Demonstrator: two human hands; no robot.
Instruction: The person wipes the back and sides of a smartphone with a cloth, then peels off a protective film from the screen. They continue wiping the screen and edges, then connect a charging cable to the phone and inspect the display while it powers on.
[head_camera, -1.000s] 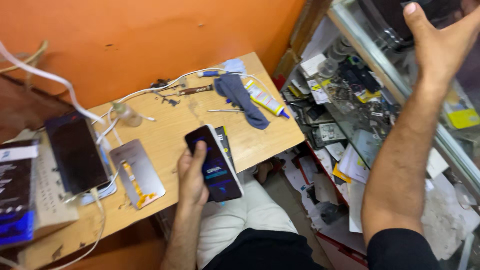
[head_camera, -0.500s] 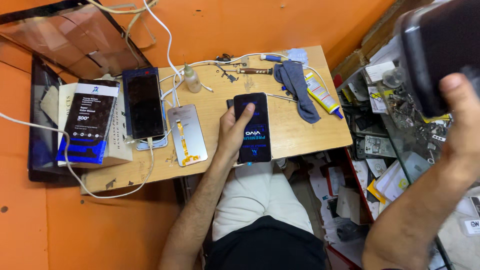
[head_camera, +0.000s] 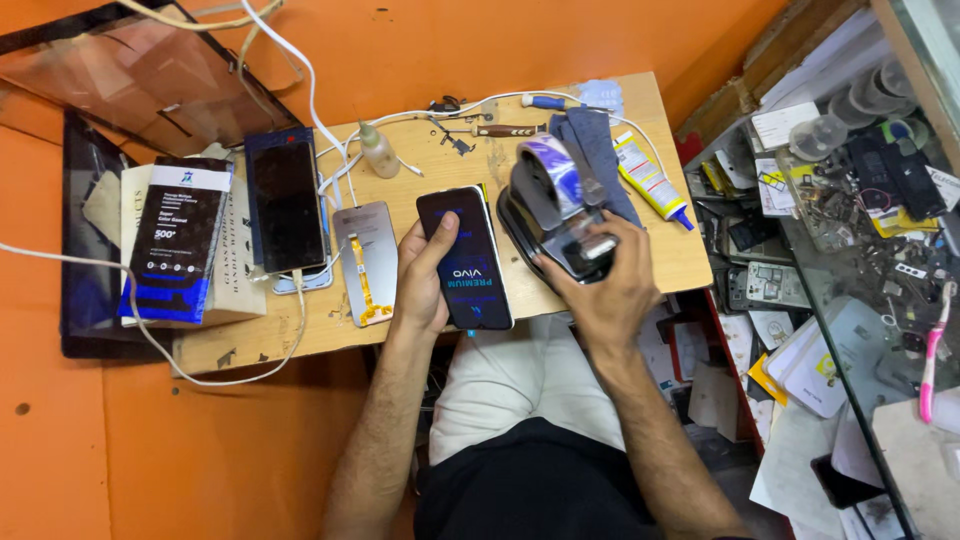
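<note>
The right hand (head_camera: 610, 285) is coming down from the shelf side, closed around a dark tape dispenser (head_camera: 555, 205) now over the worktop (head_camera: 660, 250). The left hand (head_camera: 425, 275) is gripping the phone (head_camera: 465, 257) at the worktop's front edge; nothing applied yet.

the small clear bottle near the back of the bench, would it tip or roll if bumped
The small clear bottle stands upright, narrow with a tapered cap, so it probably tips easily. It looks like light plastic and round-bodied, so it would likely roll toward the white cable beside it.
</note>
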